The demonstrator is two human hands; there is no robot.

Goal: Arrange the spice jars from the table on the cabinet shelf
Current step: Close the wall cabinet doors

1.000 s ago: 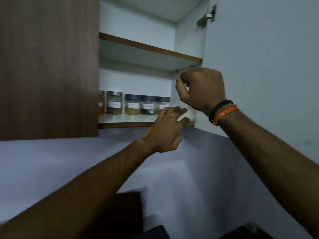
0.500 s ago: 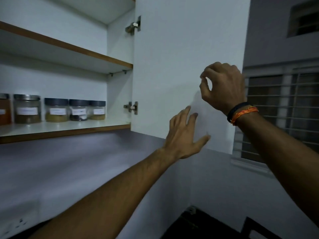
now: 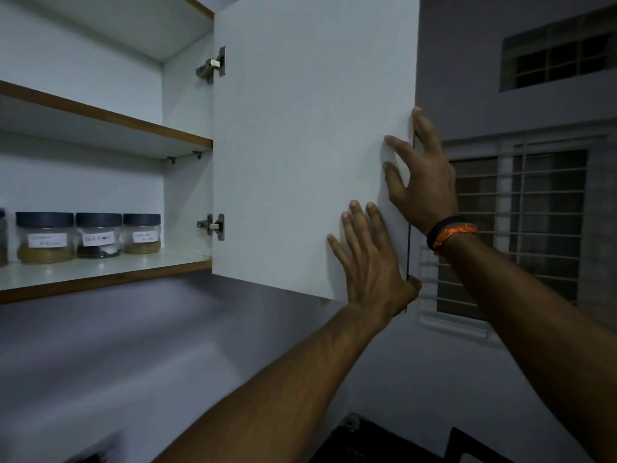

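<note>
In the head view, the left hand (image 3: 372,262) lies flat, fingers spread, on the open cabinet door (image 3: 300,145) at centre frame. The right hand (image 3: 422,175) curls loosely around the door's right edge. Three spice jars (image 3: 98,235) stand on the lower shelf (image 3: 100,272), at left.

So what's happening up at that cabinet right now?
A person has both hands on the open white cabinet door: the left hand flat on its inner face, the right hand gripping its free edge. Three labelled spice jars stand in a row on the lower shelf. Neither hand holds a jar.
</note>
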